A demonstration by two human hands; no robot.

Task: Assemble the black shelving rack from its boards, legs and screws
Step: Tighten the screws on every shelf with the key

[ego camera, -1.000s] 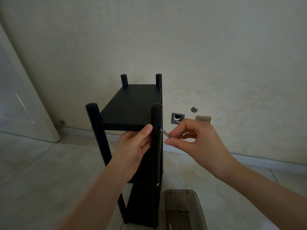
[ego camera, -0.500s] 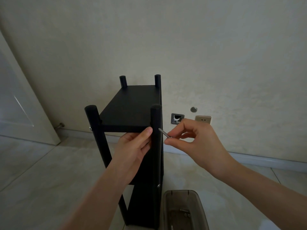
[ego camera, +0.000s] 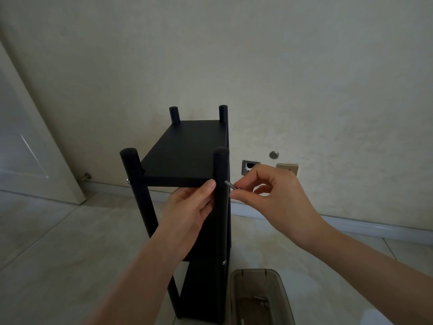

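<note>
Four legs up, rack [ego camera: 187,160] standing on the tile floor [ego camera: 58,242] near the wall [ego camera: 234,55]. Top board [ego camera: 187,151] sits between the legs, leg tops poke above it. Left hand [ego camera: 189,212] under the near edge of the top board, fingers curled behind the front right leg [ego camera: 221,207], thumb tip against the leg just below the board edge; it grips the leg. Right hand [ego camera: 271,198] pinches a short metal screw [ego camera: 230,185] between thumb and fingertips, other fingers curled; screw tip is at the right side of the front right leg, level with the top board. Cannot tell if the tip is in a hole or just touching. Screw head [ego camera: 128,181] visible on the outer side of the front left leg [ego camera: 138,198] at the same height, another screw head [ego camera: 224,262] lower down on the front right leg. Translucent plastic bin [ego camera: 260,299] on the floor just right of the rack base, a few loose screws [ego camera: 261,301] inside. Door [ego camera: 28,137] at left, wall socket [ego camera: 287,168] and an open wall box [ego camera: 249,166] behind the right hand.
</note>
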